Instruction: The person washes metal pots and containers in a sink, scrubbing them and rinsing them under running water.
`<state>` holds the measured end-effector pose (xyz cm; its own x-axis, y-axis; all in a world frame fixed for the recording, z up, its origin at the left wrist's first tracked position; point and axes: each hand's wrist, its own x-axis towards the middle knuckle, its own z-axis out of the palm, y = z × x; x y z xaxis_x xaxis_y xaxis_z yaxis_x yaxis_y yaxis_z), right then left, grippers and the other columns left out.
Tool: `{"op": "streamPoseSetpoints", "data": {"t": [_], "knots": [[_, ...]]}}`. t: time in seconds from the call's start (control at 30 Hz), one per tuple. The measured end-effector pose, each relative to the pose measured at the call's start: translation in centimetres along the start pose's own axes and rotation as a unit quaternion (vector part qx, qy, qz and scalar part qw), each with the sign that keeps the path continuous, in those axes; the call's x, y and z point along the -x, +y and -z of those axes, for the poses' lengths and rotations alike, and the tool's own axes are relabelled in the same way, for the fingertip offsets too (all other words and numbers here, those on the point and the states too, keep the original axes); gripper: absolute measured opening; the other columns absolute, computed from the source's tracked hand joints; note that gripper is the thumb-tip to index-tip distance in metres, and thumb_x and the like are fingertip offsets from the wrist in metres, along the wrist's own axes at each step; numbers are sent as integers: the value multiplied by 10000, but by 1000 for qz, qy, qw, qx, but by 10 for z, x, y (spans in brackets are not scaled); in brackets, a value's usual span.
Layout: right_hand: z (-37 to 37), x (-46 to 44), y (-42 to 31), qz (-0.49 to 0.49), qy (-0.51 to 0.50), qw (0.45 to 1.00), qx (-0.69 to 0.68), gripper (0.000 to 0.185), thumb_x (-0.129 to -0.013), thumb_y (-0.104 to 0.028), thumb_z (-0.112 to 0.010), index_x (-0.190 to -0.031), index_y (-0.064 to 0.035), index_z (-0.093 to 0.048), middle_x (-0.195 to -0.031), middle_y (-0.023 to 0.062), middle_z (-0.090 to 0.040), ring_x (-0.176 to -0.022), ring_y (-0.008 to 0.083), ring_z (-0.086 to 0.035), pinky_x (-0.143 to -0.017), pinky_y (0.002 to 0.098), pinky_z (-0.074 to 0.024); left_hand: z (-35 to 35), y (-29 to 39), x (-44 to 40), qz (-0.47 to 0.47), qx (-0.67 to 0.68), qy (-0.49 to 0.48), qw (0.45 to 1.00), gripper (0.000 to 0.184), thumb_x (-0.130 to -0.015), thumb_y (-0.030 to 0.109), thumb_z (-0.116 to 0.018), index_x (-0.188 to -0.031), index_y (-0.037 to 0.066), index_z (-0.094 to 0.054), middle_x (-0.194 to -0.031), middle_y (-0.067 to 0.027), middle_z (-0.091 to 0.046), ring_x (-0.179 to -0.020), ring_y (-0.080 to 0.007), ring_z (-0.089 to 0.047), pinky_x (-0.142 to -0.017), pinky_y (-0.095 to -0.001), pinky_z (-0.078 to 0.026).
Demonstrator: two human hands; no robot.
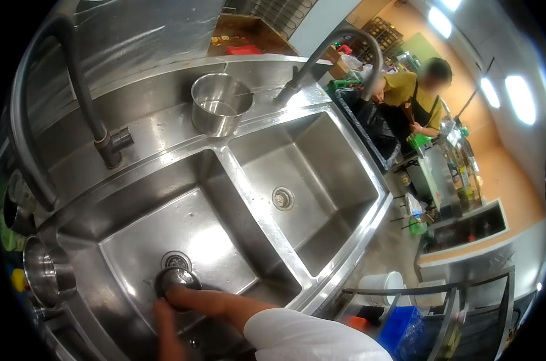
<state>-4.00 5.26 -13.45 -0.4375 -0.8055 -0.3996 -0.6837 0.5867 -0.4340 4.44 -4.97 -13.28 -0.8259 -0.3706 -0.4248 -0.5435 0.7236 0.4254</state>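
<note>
In the left basin of the steel sink [137,240], a dark, shiny round dish-like piece [182,277] is tilted beside the drain [176,260]. My right hand [181,297] reaches in from the right, closed on the near edge of this piece. Close beside it, my left hand [163,313] is low in the basin, blurred, with its fingers mostly hidden; whether it touches the round piece I cannot tell. The exact kind of the piece does not show.
A steel pot [220,105] stands on the back ledge between two tall faucets [104,138] [291,87]. Steel bowls [47,271] sit at the left edge. A second basin [303,186] adjoins on the right. A co-worker [414,99] stands beyond, near a lined bin [369,132].
</note>
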Motion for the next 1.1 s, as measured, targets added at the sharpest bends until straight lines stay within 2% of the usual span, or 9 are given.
{"op": "streamPoseSetpoints", "data": {"t": [0.1, 0.27, 0.43, 0.47, 0.5, 0.63, 0.77, 0.9, 1.1], "knots": [[2, -16, 9, 129, -189, 973, -44, 298, -686, -281, -583, -827, -21, -624, -805, 179, -616, -761, 309, -593, -685, 394, -456, 28, 24, 24, 62, 56, 8, 996, 270, -850, 217, -431, -845, -40, -514, -821, -233, -562, -793, -391, -541, -682, -460, -415], [3, 8, 21, -211, 178, 906, -321, 400, -711, -451, -592, -894, -97, -619, -846, 154, -614, -778, 311, -580, -709, 397, -452, 56, 56, 27, 41, 5, -39, 998, 287, -836, 235, -450, -831, -37, -541, -792, -242, -567, -765, -386, -558, -649, -445, -439], [38, 17, 3, -197, 108, 934, -278, 385, -785, -309, -555, -1007, 5, -536, -925, 233, -578, -778, 314, -559, -716, 402, -455, 54, 72, 22, 182, 4, -62, 981, 275, -831, 221, -413, -827, -10, -563, -833, -228, -588, -813, -389, -564, -701, -455, -451], [55, 12, -20, -355, 147, 659, -646, 396, -778, -313, -548, -979, 28, -548, -916, 244, -577, -827, 337, -563, -732, 390, -454, 61, 76, 29, 148, 32, -10, 988, 263, -835, 212, -405, -875, -19, -525, -842, -236, -585, -827, -406, -553, -718, -469, -445], [58, 15, -17, -275, 43, 893, -352, 387, -771, -302, -539, -961, 34, -566, -928, 231, -581, -900, 347, -557, -769, 383, -449, 74, 88, 24, 168, 21, -26, 985, 236, -833, 194, -415, -882, -21, -501, -838, -229, -586, -814, -395, -559, -711, -466, -446], [67, 39, -12, -109, -152, 975, -123, 281, -794, -241, -487, -903, -17, -618, -1000, 180, -586, -965, 329, -555, -806, 380, -449, 79, 77, 18, 124, -26, -17, 992, 192, -824, 164, -435, -880, -9, -494, -812, -217, -588, -781, -370, -580, -692, -444, -457], [96, 38, -17, 52, -181, 897, 400, 234, -781, -253, -509, -949, -142, -628, -1009, 67, -558, -948, 245, -473, -727, 390, -346, 93, 81, 20, 83, -38, -29, 995, 160, -800, 109, -441, -893, -15, -481, -811, -222, -586, -770, -369, -586, -692, -428, -466], [122, 25, -16, 326, -65, 816, 473, 257, -774, -259, -505, -975, -160, -630, -1025, 35, -504, -959, 250, -407, -707, 399, -304, 88, 75, 19, 88, -36, -1, 995, 150, -781, 87, -446, -890, -9, -485, -827, -215, -587, -776, -365, -583, -690, -428, -466], [89, 31, -7, 0, -175, 915, 364, 243, -823, -216, -480, -973, -93, -627, -1062, 48, -551, -945, 226, -523, -704, 363, -404, 75, 73, 12, 106, -3, -14, 994, 237, -845, 227, -447, -918, 3, -464, -793, -214, -587, -782, -364, -571, -704, -436, -447]]}}
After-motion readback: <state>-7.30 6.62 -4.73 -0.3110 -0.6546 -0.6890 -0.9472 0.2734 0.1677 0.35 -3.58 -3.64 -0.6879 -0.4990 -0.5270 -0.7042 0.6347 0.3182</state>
